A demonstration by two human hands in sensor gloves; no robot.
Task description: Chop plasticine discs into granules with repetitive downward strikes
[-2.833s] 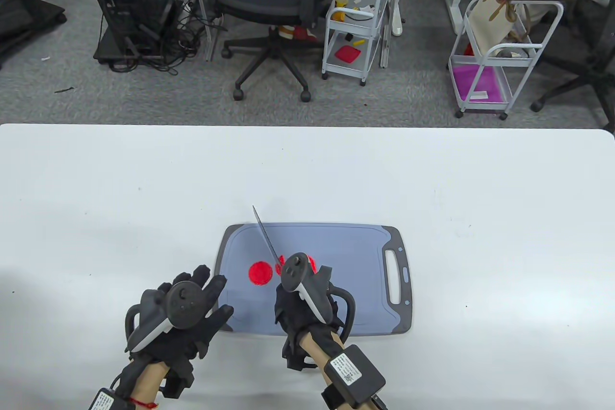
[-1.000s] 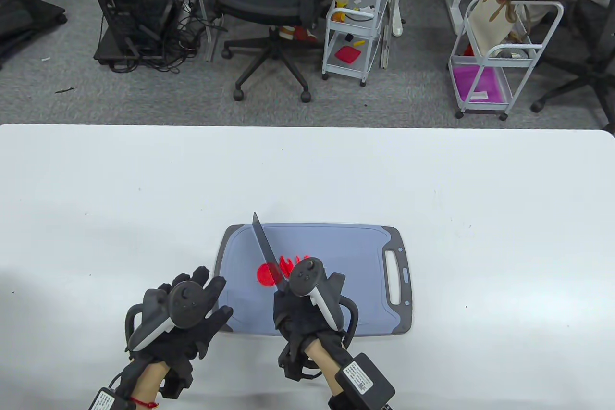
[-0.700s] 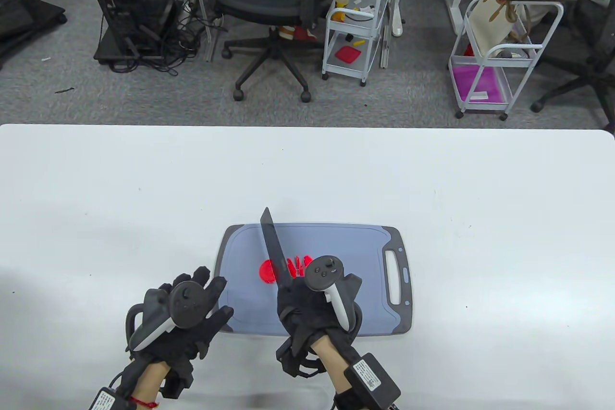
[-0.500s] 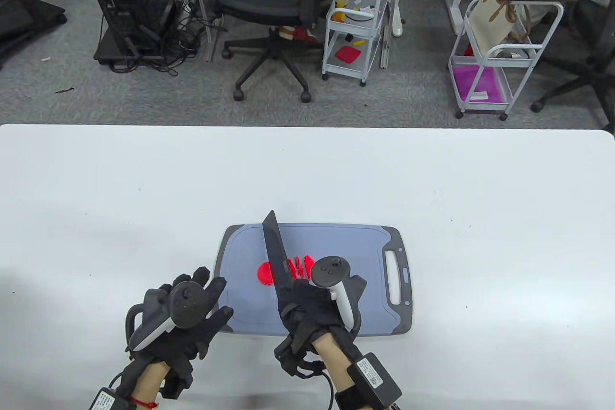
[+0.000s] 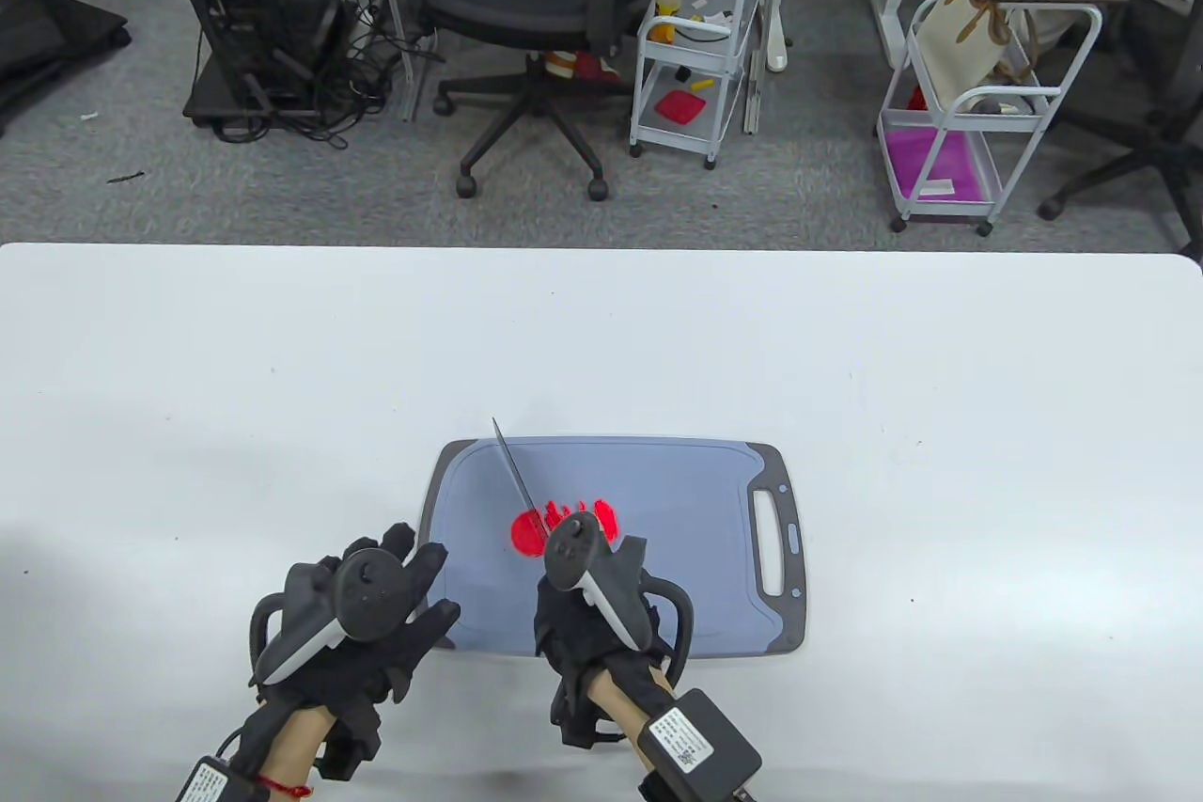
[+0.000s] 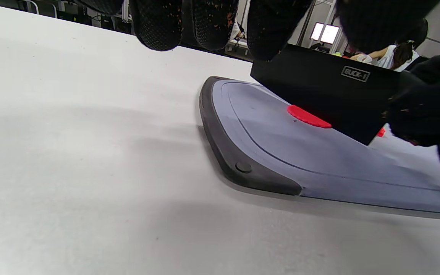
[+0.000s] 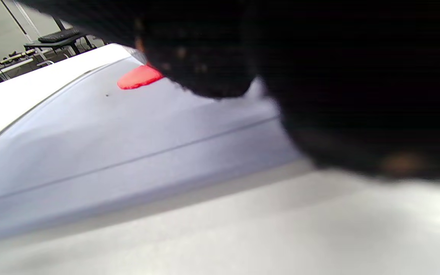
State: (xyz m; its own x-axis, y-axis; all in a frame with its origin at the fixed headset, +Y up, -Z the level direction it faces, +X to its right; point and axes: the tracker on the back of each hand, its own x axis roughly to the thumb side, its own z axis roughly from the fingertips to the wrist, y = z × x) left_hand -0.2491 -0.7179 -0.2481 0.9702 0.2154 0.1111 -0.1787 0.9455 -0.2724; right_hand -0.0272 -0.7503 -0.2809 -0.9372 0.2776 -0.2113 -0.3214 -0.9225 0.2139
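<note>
Table view: lying at the middle of the blue-grey plastic cutting board with dark rim (image 5: 658,548), toward 6 o'clock on the white desk (image 5: 846,351): flat red plasticine disc (image 5: 526,534), strips already cut at its 3 o'clock side. Likely soft, light, tacky; probably smearing and sticking to steel. Right hand (image 5: 587,619) gripping the black broad-bladed knife (image 5: 515,473) by its handle, the sensible hold. Left hand (image 5: 362,614) spreading fingers flat on the board's corner.

Left wrist view: blade (image 6: 327,91) sitting edge-down on the thin disc (image 6: 308,116).

Right wrist view: showing red disc (image 7: 139,76), glove blurred.
</note>
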